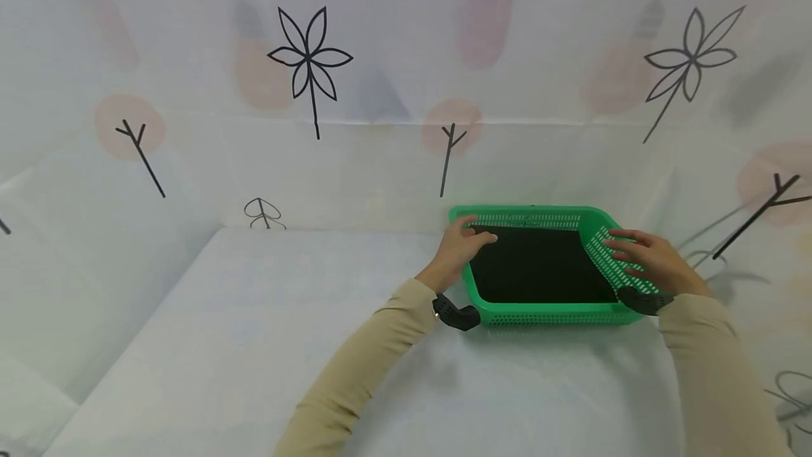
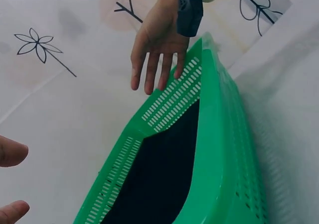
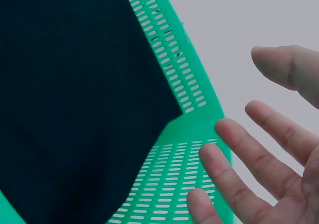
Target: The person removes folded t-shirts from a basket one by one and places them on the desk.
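A green plastic basket with slotted walls stands at the back right of the white-covered table. Inside it lies a flat black sheet, seen also as a dark panel in the right wrist view. My left hand hovers at the basket's left rim, thumb and fingers spread apart and holding nothing. On the other side, my right hand is over the right wall, its fingers extended. In the left wrist view that right hand hangs palm showing above the basket's end.
A white cloth with printed flowers and twigs hangs behind the table and along its sides. Black wrist-worn devices sit below both hands.
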Available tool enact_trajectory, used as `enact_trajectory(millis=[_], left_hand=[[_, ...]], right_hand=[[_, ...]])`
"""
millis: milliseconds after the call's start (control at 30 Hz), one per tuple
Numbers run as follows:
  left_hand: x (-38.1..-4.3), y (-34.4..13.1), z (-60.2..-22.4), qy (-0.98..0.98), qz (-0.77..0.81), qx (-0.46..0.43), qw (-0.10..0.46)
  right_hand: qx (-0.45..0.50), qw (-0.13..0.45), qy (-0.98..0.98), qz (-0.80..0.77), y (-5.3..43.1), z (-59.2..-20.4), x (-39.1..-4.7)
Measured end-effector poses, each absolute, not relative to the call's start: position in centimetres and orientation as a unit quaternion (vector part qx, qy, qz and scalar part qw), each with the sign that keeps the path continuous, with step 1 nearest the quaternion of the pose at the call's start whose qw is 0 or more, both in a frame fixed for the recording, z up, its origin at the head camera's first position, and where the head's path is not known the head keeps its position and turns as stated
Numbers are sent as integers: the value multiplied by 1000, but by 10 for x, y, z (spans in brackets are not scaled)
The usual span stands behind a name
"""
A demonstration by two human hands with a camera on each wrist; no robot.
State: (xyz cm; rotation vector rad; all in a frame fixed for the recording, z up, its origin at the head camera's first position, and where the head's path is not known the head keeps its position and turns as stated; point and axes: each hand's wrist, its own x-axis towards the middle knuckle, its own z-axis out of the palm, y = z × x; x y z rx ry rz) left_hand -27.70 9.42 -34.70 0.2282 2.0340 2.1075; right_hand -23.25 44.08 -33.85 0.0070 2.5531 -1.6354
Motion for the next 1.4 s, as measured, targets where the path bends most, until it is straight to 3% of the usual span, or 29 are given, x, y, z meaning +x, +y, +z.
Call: enact_trajectory(millis=[633, 1400], left_hand=[[-269, 138, -355, 715, 690, 24, 109], [-277, 156, -367, 705, 698, -35, 121]], right_hand=[[24, 93, 841, -532, 440, -345, -235], [18, 130, 854, -504, 440, -359, -243]])
